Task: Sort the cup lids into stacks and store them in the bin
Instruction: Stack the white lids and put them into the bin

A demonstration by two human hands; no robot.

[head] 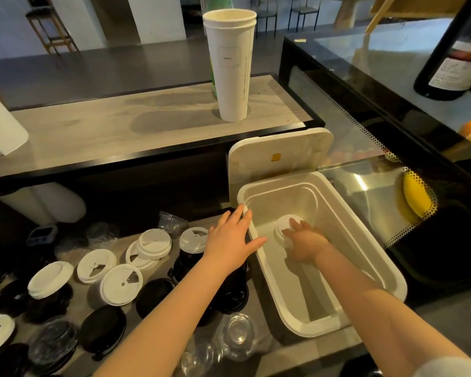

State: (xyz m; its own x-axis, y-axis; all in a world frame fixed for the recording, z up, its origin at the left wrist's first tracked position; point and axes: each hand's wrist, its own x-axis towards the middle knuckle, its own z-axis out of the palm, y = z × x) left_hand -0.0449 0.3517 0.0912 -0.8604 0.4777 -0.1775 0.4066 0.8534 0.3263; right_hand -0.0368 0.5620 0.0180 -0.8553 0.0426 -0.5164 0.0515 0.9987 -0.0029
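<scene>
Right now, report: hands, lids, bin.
Left hand open, on bin rim. Right hand inside bin on white lid stack, grip unclear. Bin lid up, nothing blocking. Loose lids left of bin.

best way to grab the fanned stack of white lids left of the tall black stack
Come from above and pinch the white lid stack across its rims, fingers on opposite edges. It lies flat and the lids are offset, so grip low to catch all.

I saw a matt plastic bin (278, 202), papery white lids (282, 224), glossy black lids (104, 327) and a wood-grain shelf (120, 126).
</scene>
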